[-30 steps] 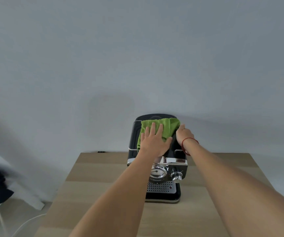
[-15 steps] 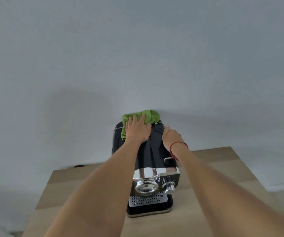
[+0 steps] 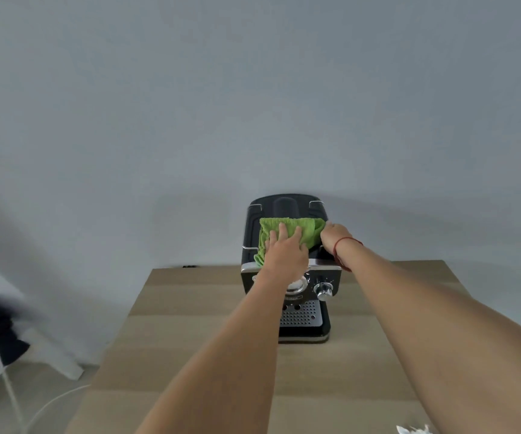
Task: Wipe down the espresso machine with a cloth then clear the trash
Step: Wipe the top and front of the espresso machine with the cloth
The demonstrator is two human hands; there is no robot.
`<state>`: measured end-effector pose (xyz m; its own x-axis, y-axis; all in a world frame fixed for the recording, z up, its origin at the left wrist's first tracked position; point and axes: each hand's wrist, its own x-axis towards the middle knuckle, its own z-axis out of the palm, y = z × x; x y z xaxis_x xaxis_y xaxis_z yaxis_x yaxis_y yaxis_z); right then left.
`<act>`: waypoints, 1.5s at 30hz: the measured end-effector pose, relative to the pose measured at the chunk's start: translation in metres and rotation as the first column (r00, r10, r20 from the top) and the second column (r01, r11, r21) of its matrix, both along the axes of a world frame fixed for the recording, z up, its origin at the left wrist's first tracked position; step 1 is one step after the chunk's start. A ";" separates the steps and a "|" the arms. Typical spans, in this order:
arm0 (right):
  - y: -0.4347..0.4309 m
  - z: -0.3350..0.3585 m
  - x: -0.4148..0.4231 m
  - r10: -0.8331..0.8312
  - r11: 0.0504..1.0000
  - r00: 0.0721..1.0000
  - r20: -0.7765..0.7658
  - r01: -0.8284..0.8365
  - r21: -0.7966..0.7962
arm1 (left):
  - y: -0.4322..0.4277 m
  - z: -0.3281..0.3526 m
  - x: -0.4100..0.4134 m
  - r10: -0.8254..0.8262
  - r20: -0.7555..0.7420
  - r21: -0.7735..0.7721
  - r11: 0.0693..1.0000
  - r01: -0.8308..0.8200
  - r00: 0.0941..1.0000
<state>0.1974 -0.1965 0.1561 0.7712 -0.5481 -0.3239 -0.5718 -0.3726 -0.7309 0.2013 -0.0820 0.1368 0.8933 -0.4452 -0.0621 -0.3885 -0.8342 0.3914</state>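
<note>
Left hand (image 3: 286, 249) flat on green cloth (image 3: 296, 228) atop espresso machine (image 3: 287, 270).

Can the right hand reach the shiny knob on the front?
Probably yes. The right hand rests on the machine's top right edge, and the knob sits just below it, uncovered.

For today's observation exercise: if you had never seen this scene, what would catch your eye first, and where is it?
The bright green cloth stands out at once, spread over the top of the black espresso machine at the far edge of the wooden table. The left hand presses flat on the cloth, while the right hand, a red string at its wrist, rests on the machine's right top edge. Everything else is plain grey wall.
</note>
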 end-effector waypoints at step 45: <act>0.000 0.006 -0.005 0.073 0.968 0.992 0.105 -0.046 -0.245 | 0.022 0.026 0.027 0.358 -0.050 -0.205 0.910 -0.361 0.932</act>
